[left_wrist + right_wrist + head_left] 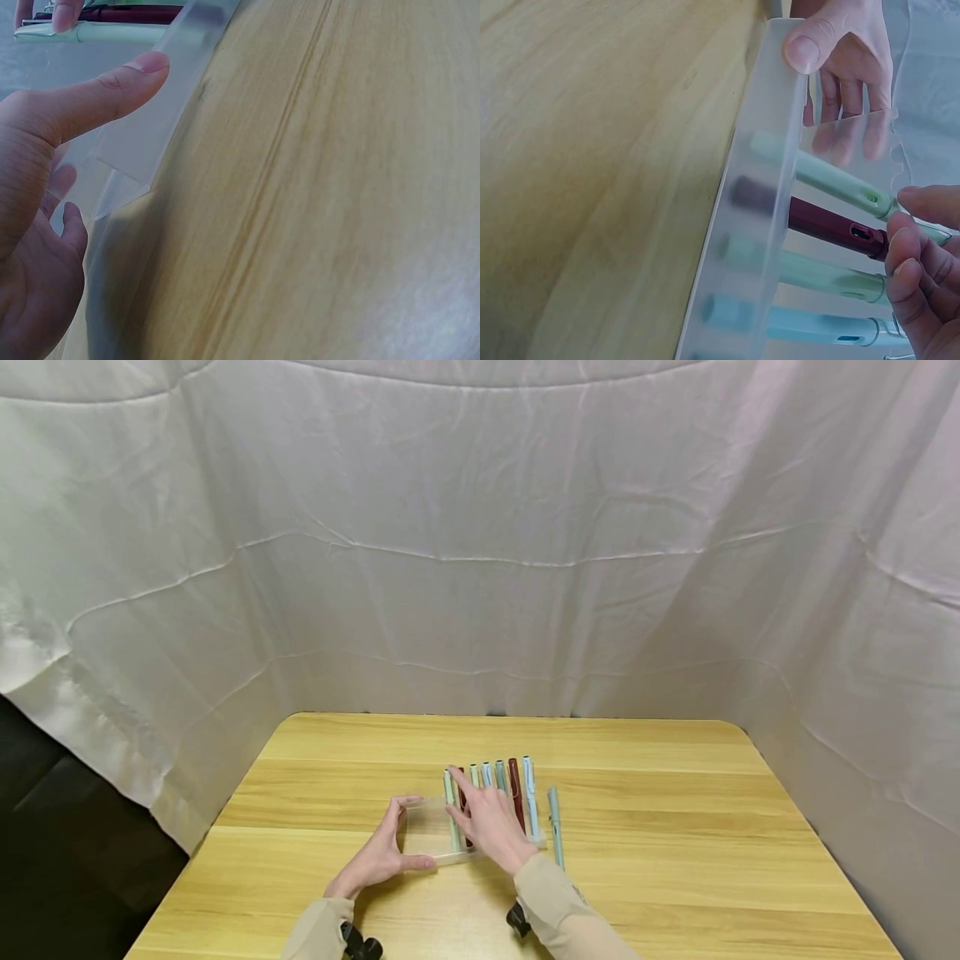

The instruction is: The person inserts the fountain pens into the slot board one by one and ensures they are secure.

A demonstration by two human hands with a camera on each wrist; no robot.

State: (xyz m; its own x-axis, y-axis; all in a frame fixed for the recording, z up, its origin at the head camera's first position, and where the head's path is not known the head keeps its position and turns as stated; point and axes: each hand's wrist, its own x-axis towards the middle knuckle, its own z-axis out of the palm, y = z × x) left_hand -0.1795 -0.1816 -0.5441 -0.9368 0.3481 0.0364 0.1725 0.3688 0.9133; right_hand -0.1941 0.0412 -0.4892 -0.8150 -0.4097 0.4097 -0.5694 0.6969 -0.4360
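A clear plastic pen tray (426, 833) with a notched edge holds a row of capped pens. My left hand (380, 853) grips the tray's left end, its thumb on the near wall and its fingers at the far side. My right hand (497, 828) reaches over the row and pinches the leftmost light green pen (840, 178) near its cap. Beside that pen lies a dark red pen (832, 225), then another light green pen (829, 276) and a light blue pen (817, 326). Part of the row is hidden beneath my right hand in the head view.
Outside the tray, a grey-green pen (556, 828) lies on the wooden table (675, 860), just right of the row. At the tray's right end are a dark red pen (516, 785) and a light blue pen (530, 793). Pale curtains (480, 610) surround the table's back and sides.
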